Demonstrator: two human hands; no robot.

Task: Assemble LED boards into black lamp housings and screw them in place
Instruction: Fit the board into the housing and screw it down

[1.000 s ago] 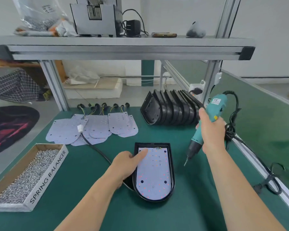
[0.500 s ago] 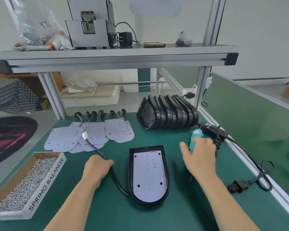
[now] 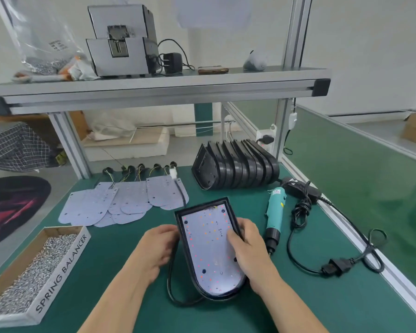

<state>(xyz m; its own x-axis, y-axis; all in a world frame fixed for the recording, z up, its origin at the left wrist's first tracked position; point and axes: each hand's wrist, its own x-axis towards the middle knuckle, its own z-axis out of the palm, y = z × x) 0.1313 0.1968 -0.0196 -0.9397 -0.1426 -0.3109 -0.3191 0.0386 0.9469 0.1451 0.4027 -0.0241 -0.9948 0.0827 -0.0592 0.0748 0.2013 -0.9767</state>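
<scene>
A black lamp housing (image 3: 203,209) with a white LED board (image 3: 208,251) seated in it is tilted up off the green table between both hands. My left hand (image 3: 157,251) grips its left edge. My right hand (image 3: 247,251) holds the right edge, thumb lying on the board. The housing's black cable (image 3: 172,287) loops below it, and its white plug (image 3: 174,174) lies on the loose boards. The teal electric screwdriver (image 3: 275,213) lies on the table just right of my right hand.
Several loose LED boards (image 3: 101,207) lie at the back left. A row of empty black housings (image 3: 235,168) stands at the back. A cardboard box of screws (image 3: 29,272) sits at front left. The screwdriver's power cord (image 3: 305,258) trails along the right table edge.
The screwdriver was set down on the table. Both hands then moved to the housing and lifted it, tilting it toward me.
</scene>
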